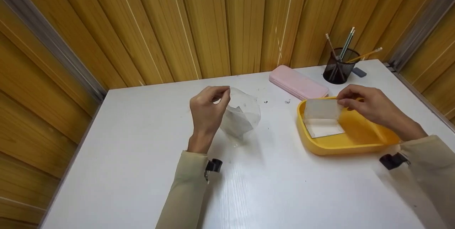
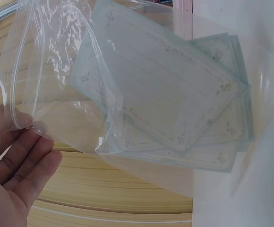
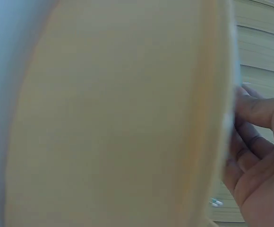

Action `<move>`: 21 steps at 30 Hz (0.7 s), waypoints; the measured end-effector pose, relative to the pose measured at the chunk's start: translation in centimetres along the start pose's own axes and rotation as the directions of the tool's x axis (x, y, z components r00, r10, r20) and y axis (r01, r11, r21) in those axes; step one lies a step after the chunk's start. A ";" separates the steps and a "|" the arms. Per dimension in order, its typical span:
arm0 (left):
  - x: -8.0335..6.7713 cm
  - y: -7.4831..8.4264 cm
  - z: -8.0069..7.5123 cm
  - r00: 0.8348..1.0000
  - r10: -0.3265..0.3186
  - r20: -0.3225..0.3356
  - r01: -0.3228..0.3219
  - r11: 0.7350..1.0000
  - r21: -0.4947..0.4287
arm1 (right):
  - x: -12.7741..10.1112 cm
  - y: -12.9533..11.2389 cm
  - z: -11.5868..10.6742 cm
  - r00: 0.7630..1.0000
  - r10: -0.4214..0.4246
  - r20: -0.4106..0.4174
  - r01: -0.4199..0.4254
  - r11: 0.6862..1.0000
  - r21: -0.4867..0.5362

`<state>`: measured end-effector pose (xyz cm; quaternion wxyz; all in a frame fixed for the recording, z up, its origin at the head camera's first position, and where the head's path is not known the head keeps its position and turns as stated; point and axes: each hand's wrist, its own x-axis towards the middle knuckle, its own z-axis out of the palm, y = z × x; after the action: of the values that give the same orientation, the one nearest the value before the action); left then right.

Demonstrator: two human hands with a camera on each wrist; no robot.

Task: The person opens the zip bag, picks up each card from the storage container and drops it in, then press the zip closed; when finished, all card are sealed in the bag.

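My left hand (image 1: 206, 111) pinches the top edge of a clear zip bag (image 1: 250, 106), which hangs over the white table. Inside the bag, several pale cards (image 2: 160, 80) with lined fronts and floral borders overlap at different angles. Over the left part of a yellow tray (image 1: 312, 147), my right hand (image 1: 369, 104) pinches a pale card (image 1: 321, 108) by its right side. Below it, another white card (image 1: 325, 129) lies in the tray. In the right wrist view the tray wall, close and blurred, hides the held card and part of the fingertips.
Behind the tray lies a pink pencil case (image 1: 298, 81). A black mesh cup (image 1: 339, 67) with several pencils stands at the back right, beside a dark eraser (image 1: 359, 72). The wood-look wall (image 1: 245, 22) rises behind the table (image 1: 142, 143).
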<state>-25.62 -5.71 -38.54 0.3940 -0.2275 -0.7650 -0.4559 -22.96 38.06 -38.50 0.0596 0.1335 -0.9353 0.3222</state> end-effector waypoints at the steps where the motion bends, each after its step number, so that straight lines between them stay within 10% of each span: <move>1: 0.0 0.0 0.0 1.000 -0.004 0.001 0.004 1.000 0.001 | 0.0 -0.3 -0.2 1.000 -0.011 -0.024 0.011 1.000 0.007; 21: 0.0 0.0 0.2 1.000 0.018 -0.005 -0.018 1.000 -0.003 | 1.5 -7.2 -0.1 0.925 -0.182 -0.335 0.216 0.974 0.067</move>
<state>-25.65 -5.57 -38.61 0.3998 -0.2337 -0.7612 -0.4540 -22.29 32.41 -33.89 0.2390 0.1753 -0.8764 0.3795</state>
